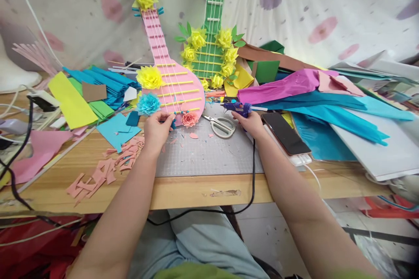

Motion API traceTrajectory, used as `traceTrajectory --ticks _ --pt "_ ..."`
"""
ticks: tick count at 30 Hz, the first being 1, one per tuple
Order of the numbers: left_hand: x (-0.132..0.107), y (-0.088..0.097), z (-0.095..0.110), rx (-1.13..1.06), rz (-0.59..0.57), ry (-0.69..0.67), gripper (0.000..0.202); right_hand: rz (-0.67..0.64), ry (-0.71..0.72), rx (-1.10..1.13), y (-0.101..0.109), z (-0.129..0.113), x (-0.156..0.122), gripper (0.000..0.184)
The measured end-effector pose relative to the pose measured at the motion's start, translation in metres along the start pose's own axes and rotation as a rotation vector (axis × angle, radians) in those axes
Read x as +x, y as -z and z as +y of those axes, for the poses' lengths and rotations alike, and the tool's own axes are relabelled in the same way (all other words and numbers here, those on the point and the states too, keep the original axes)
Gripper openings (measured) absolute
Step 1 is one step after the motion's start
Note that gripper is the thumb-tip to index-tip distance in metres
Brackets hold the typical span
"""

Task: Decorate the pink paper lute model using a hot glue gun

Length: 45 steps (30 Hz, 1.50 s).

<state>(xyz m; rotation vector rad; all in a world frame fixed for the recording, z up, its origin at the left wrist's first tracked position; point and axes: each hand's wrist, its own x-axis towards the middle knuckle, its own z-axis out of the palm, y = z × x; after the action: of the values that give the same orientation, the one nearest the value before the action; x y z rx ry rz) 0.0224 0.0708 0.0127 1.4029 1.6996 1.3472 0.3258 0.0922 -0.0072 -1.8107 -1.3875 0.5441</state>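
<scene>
My left hand (157, 130) is closed in a pinch at the lower edge of a pink paper lute (191, 89). A small blue paper piece (173, 124) shows at its fingertips, partly hidden by them. Around it on the lute are a light blue paper flower (148, 104), a coral paper flower (190, 119) and a yellow paper flower (149, 77). My right hand (250, 123) grips a dark blue glue gun (236, 108), its nozzle pointing left and a glue stick out the back. Scissors (221, 127) lie between my hands.
A green paper lute (214, 37) with yellow flowers leans behind. Coral scraps (98, 176) lie left, beside folded blue paper (106, 79). At right are a phone (286, 133) and coloured paper sheets (281, 87). The glue gun's black cord (253, 170) hangs over the table edge.
</scene>
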Motion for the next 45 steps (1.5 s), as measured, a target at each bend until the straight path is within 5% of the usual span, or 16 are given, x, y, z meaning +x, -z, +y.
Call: traceTrajectory --ticks 6,11,45 --pt "-0.012 -0.001 0.007 0.365 -0.081 0.012 0.02 -0.02 -0.016 -0.08 -0.004 0.005 0.002 0.049" --pt "-0.018 -0.007 0.011 0.46 -0.137 0.029 0.023 -0.045 -0.011 -0.074 -0.004 0.002 0.0 0.046" --pt "-0.016 -0.026 -0.003 0.366 -0.025 0.024 0.029 -0.052 0.002 -0.106 -0.004 0.002 0.001 0.048"
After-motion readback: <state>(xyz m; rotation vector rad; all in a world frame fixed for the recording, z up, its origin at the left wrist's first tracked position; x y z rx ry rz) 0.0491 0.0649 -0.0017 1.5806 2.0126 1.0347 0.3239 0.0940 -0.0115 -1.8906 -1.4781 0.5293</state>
